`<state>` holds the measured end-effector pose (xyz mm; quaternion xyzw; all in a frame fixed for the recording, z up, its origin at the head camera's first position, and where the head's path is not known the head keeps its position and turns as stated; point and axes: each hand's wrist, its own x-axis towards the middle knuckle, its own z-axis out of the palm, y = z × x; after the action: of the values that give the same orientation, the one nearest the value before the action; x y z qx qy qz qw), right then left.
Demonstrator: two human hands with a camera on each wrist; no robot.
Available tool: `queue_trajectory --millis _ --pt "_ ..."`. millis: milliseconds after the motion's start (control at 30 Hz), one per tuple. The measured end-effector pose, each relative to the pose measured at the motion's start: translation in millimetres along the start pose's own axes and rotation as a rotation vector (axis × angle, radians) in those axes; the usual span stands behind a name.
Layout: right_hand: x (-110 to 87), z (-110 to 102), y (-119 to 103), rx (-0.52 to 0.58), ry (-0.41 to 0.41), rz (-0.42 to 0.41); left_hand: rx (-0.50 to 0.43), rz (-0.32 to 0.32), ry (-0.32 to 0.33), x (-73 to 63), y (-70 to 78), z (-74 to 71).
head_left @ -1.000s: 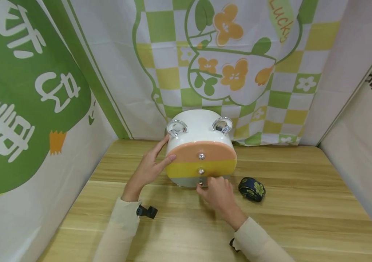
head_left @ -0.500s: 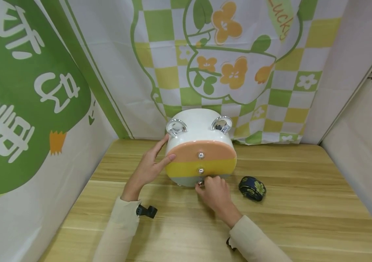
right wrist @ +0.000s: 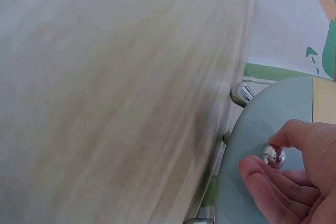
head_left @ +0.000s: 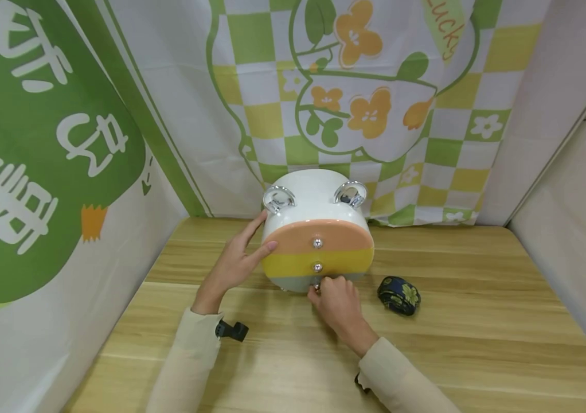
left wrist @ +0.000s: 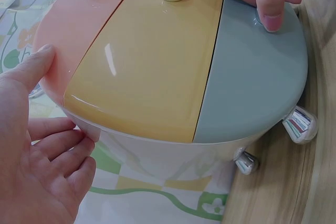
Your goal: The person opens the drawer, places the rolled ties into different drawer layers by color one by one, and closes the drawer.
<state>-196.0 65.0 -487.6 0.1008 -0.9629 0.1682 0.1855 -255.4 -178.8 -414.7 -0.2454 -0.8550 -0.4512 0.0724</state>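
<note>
A small rounded drawer box (head_left: 309, 198) stands on the wooden table, its white body topped by two silver ear-shaped loops. Its front has orange, yellow and grey-green drawers with round silver knobs; all look flush. My left hand (head_left: 233, 261) rests against the box's left side, thumb (left wrist: 39, 66) on the orange front and fingertips touching the white side. My right hand (head_left: 340, 304) pinches the knob (right wrist: 273, 156) of the grey-green bottom drawer (left wrist: 252, 72) between thumb and curled fingers. Part of that drawer is hidden behind the hand in the head view.
A rolled-up dark band (head_left: 399, 295) with a yellow-green flower pattern lies to the right of the box. Silver feet (left wrist: 300, 124) hold the box off the table (head_left: 458, 344). A printed cloth (head_left: 437, 152) hangs just behind it.
My right hand and forearm have shifted slightly leftward, still at the bottom knob. The left hand keeps its place on the box, and the drawers look the same.
</note>
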Motion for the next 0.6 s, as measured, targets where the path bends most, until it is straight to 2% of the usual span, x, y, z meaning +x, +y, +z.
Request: queue_trajectory --millis 600 --pt "-1.6 0.9 -0.9 0.006 0.027 -0.024 0.018 -0.015 -0.014 0.2 0.9 -0.8"
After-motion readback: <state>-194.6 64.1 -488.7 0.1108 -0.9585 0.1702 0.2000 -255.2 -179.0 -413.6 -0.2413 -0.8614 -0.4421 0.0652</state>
